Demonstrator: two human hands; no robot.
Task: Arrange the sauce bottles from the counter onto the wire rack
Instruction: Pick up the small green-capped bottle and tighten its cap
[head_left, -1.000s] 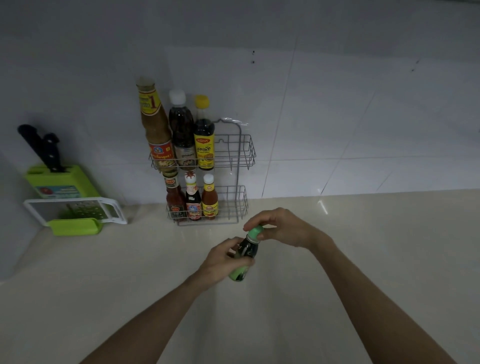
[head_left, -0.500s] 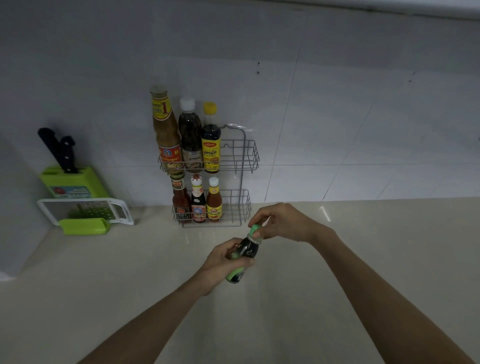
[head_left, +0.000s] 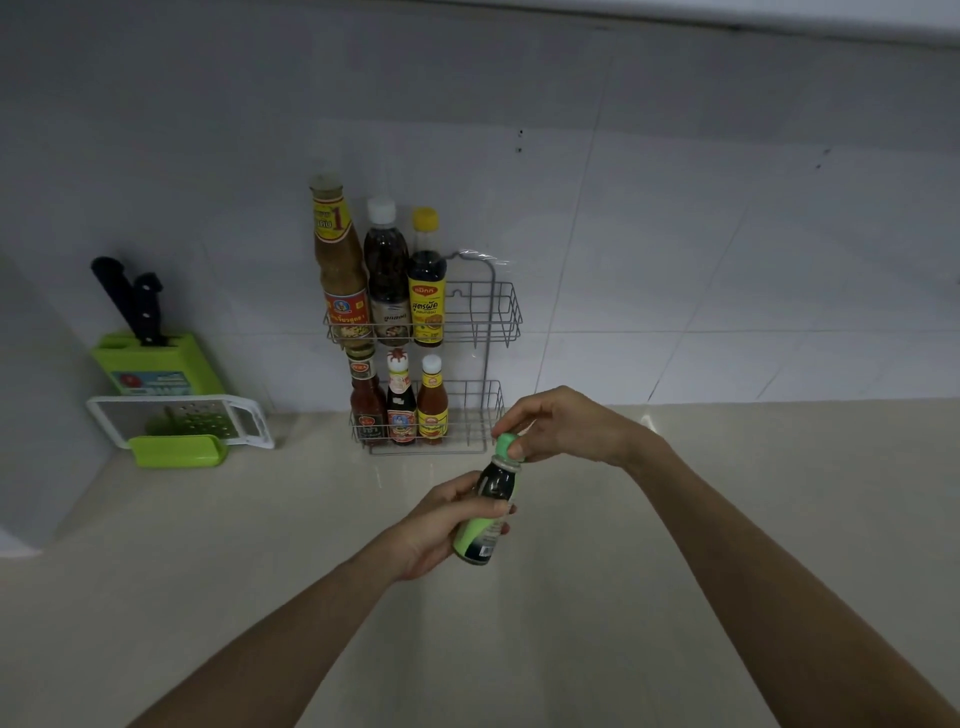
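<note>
A small dark sauce bottle (head_left: 488, 506) with a green cap and green label hangs tilted above the counter. My left hand (head_left: 441, 525) grips its body, and my right hand (head_left: 561, 428) pinches its cap from above. Behind stands a two-tier wire rack (head_left: 493, 322) against the tiled wall. Its top shelf holds three tall bottles (head_left: 387, 275) at the left. Three small sauce bottles (head_left: 400, 402) stand at the left of the bottom shelf. The right part of both shelves is bare wire.
A green knife block (head_left: 156, 364) with two black-handled knives stands at the far left against the wall. A white grater with a green tray (head_left: 179, 423) lies in front of it. The beige counter (head_left: 727, 493) stretches right and toward me.
Both hands keep the same hold on the bottle, which has lifted slightly. The view has shifted, so the rack sits a little lower and further right in the frame.
</note>
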